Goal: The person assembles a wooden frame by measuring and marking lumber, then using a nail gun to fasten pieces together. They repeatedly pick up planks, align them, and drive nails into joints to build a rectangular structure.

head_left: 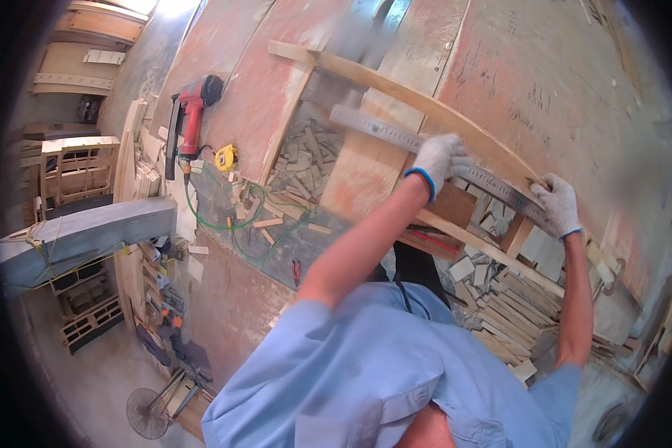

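Observation:
A long steel ruler [373,128] lies slantwise across a wooden frame [396,84] in front of me. My left hand [438,161], in a white knit glove with a blue cuff, is closed over the middle of the ruler. My right hand [558,204], gloved too, is closed at the ruler's right end, beside the far rail of the frame; its fingertips are partly hidden. The frame's near rail [493,252] runs close to my body. Inside the frame, a wide board [367,168] and a brown wood block [453,207] sit below the ruler.
Left of the frame lie a red nail gun [192,119], a yellow tape measure [226,157] and a green air hose [201,222]. Wood offcuts [306,160] and stacked strips [511,310] lie nearby. Red-handled pliers [296,272] rest near my left elbow. A grey beam [89,243] stands farther left.

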### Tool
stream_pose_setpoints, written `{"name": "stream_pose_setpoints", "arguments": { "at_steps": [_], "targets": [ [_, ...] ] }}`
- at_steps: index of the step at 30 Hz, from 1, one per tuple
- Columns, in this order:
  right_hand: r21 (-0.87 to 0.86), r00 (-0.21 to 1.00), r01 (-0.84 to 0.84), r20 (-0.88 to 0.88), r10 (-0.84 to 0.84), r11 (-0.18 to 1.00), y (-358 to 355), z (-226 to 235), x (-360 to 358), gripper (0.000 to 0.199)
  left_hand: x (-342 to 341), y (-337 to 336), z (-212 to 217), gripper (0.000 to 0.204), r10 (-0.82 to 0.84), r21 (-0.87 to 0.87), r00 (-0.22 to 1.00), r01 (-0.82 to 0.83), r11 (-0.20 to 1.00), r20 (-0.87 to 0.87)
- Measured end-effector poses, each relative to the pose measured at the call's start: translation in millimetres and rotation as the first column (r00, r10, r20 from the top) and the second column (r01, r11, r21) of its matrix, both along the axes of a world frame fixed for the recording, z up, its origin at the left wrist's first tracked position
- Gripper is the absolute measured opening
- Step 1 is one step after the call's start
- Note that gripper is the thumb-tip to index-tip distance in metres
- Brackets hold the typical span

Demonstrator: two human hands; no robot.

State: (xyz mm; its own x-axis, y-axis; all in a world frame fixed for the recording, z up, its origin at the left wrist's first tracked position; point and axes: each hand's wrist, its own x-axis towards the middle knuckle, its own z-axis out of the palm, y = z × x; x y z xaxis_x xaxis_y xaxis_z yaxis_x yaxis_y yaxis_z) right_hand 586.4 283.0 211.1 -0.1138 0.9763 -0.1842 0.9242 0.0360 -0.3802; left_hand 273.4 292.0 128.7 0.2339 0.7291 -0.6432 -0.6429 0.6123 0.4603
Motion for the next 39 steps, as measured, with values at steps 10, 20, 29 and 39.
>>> {"name": "stream_pose_setpoints", "arguments": {
  "at_steps": [10, 20, 29, 39],
  "targets": [
    [0.218, 0.995, -0.091, 0.047, 0.082, 0.972, 101, -66, 68, 0.030, -36, 114, -5, 0.064, 0.027, -0.050, 0.967, -0.041, 0.998, -0.255],
    [0.321, 0.987, -0.162, 0.043, 0.157, 0.933, 149, -95, 86, 0.030, -51, 165, -22, 0.058, -0.082, -0.114, 0.907, 0.037, 0.993, -0.414],
    [0.357, 0.990, -0.138, 0.077, 0.118, 0.924, 150, -115, 75, 0.034, -56, 198, -26, 0.051, -0.010, -0.102, 0.889, -0.041, 0.994, -0.458],
    [0.382, 0.990, -0.138, 0.072, 0.119, 0.914, 174, -109, 70, 0.032, -64, 219, -35, 0.042, -0.074, -0.109, 0.886, 0.026, 0.994, -0.458]
  ]
}}
